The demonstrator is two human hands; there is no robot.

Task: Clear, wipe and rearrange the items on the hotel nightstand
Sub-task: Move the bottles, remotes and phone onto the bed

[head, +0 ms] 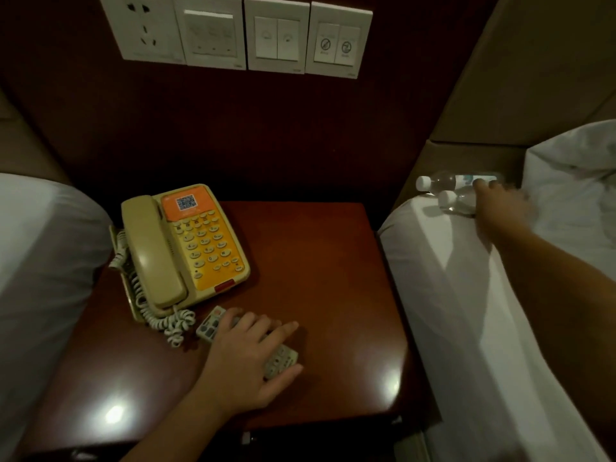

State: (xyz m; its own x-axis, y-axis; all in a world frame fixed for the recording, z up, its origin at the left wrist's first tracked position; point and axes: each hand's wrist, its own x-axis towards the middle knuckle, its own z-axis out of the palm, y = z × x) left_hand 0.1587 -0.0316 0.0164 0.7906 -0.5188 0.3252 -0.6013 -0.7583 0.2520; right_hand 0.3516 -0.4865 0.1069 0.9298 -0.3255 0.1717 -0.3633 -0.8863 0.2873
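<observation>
A beige and orange telephone with a coiled cord sits at the back left of the dark red nightstand. In front of it lie two grey remote controls, side by side; my left hand lies flat over them with straight fingers. On the white bed at the right lie two clear water bottles with white caps. My right hand reaches over them and its fingers touch them; motion blur hides the grip.
A row of white wall plates with a socket and switches hangs above the nightstand. White bedding flanks the right side and another white bed the left. A pillow lies beyond the bottles.
</observation>
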